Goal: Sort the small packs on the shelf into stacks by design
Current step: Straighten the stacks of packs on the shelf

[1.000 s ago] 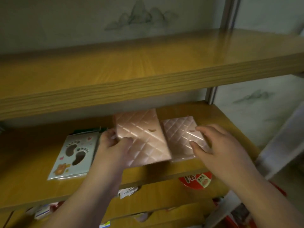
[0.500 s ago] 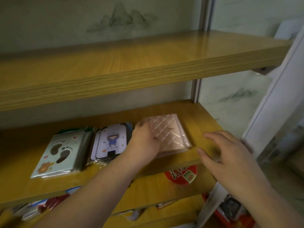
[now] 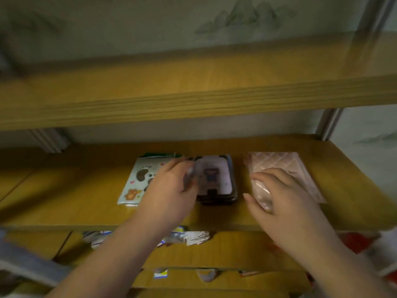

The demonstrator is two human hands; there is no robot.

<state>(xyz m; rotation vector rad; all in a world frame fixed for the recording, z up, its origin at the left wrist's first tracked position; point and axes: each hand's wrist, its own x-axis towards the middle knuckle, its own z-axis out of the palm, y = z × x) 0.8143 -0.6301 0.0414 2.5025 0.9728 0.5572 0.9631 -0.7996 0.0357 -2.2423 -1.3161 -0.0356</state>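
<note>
Wooden shelf (image 3: 279,220): I see three stacks of small packs in a row at frame centre.
Footprint stack (image 3: 137,179): left of centre, lying flat.
Figure stack (image 3: 214,179): centre, dark-edged.
Pink quilted stack (image 3: 285,168): right of centre, upper packs fanned out of line.
Left hand (image 3: 169,190): fingers at the figure stack's left edge; blur prevents me telling whether they pinch it.
Right hand (image 3: 285,198): fingers straight, pressing flat on the pink quilted stack.
Risk: I judge the glossy wrappers slippery; sideways pressure could slide top packs off the shelf's front edge.
Risk: left wrist covers the footprint stack and could nudge it.
</note>
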